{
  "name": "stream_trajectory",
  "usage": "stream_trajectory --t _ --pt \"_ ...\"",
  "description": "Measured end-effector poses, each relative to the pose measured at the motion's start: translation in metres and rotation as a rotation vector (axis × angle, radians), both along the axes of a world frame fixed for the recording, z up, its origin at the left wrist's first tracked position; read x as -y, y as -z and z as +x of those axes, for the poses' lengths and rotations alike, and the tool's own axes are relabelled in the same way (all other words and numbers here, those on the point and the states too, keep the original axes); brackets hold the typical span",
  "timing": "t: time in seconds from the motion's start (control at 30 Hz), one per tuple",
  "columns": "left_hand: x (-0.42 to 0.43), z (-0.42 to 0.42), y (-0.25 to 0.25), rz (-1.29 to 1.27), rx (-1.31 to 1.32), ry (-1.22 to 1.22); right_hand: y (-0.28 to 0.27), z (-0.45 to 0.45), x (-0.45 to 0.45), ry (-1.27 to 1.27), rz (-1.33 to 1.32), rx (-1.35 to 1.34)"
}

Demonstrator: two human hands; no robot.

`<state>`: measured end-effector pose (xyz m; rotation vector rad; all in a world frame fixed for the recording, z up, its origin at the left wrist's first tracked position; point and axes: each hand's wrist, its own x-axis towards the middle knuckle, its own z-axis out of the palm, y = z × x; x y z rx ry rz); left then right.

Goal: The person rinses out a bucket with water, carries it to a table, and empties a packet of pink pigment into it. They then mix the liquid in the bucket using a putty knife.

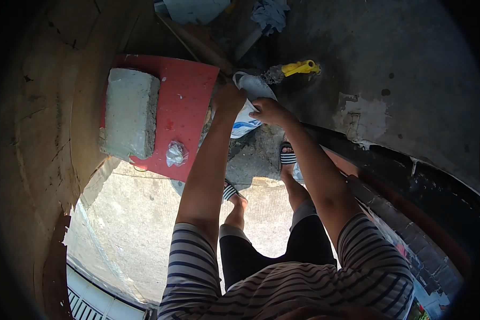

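Note:
A white bucket (241,127) with blue print sits tilted in front of my feet, its mouth facing away from me. At the left side of its rim, my left hand (230,99) is closed in shadow, and its fingertips are hard to make out. My right hand (269,111) grips the near part of the rim, thumb and fingers pressed on the white plastic. What lies inside the bucket is mostly hidden. Just beyond it rests a yellow object (301,68), with a dark grey, rough-looking part reaching to the rim.
On the left, a red board (184,101) carries a concrete block (129,112) and a clear plastic bag (176,154). A crumpled grey-blue cloth (270,15) lies at the back. A dark ledge (389,165) runs along the right. A curved brown wall (42,133) stands left.

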<state>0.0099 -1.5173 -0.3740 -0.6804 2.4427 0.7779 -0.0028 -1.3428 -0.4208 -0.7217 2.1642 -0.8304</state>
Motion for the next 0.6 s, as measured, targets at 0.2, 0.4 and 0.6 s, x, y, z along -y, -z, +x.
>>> stream_trajectory --t 0.2,0.4,0.6 --pt "-0.067 -0.016 -0.019 0.219 -0.662 0.014 0.02 -0.018 -0.001 0.538 -0.354 0.473" --pt "-0.087 -0.037 -0.018 0.309 -0.83 -0.15 0.057 -0.009 0.006 1.072 -0.875 0.788" --pt "-0.091 -0.042 -0.004 0.353 -0.596 -0.229 0.079 -0.01 0.027 1.197 -1.104 0.904"
